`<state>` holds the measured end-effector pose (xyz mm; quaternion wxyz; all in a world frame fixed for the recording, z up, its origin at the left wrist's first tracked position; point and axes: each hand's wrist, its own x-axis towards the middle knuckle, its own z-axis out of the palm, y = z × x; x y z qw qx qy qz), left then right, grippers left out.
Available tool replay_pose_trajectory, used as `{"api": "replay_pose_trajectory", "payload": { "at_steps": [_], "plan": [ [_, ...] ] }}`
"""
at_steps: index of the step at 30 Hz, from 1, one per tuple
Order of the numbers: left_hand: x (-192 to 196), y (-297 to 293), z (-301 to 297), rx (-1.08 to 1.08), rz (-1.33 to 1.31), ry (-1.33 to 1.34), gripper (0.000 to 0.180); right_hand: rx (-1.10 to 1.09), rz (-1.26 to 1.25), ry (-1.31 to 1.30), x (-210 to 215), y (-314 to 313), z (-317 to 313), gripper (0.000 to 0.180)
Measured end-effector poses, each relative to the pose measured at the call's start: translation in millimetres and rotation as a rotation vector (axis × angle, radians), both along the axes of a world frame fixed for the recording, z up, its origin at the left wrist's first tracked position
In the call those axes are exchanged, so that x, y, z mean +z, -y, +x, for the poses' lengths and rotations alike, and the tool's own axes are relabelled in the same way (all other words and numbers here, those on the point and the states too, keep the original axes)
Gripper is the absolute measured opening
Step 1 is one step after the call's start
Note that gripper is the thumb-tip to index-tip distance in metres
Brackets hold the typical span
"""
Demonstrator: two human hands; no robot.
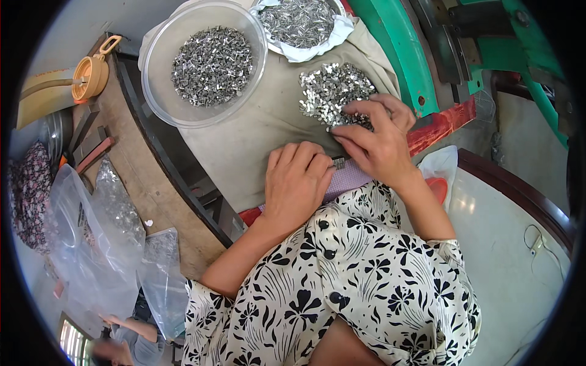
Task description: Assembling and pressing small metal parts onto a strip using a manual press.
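Note:
A loose pile of small, shiny flat metal pieces (332, 91) lies on the beige cloth (226, 161). My right hand (384, 137) reaches over its near right side. Thumb and forefinger pinch together at the pile's near edge on a small metal piece; the other fingers bend above the pile. My left hand (296, 183) rests at the cloth's near edge with fingers curled. Beside its fingertips, a short row of small metal pieces (339, 162) shows, partly hidden by the hand, above a lilac checked cloth (348, 180).
A clear plastic bowl (146, 91) of metal pieces stands far left; a lined bowl (345, 27) of shiny pieces is beside it. Green machinery (390, 55) borders the right. Plastic bags (91, 226) and an orange-yellow lid (90, 78) lie left. Another person (137, 341) is lower left.

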<state>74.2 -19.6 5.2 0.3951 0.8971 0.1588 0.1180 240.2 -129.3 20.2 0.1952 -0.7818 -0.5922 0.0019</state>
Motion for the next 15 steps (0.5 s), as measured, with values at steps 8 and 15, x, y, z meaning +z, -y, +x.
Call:
{"api": "replay_pose_trajectory", "payload": {
  "at_steps": [8,15],
  "plan": [
    [-1.8,0.5,-1.2,-0.016,0.007,0.009,0.019,0.096,0.013,0.028,3.2,-19.0,3.5,0.013],
    [-2.1,-0.9,-2.4,-0.03,-0.015,0.0,0.023,0.052,-0.033,-0.115,0.3,-4.0,1.8,0.013]
  ]
}}
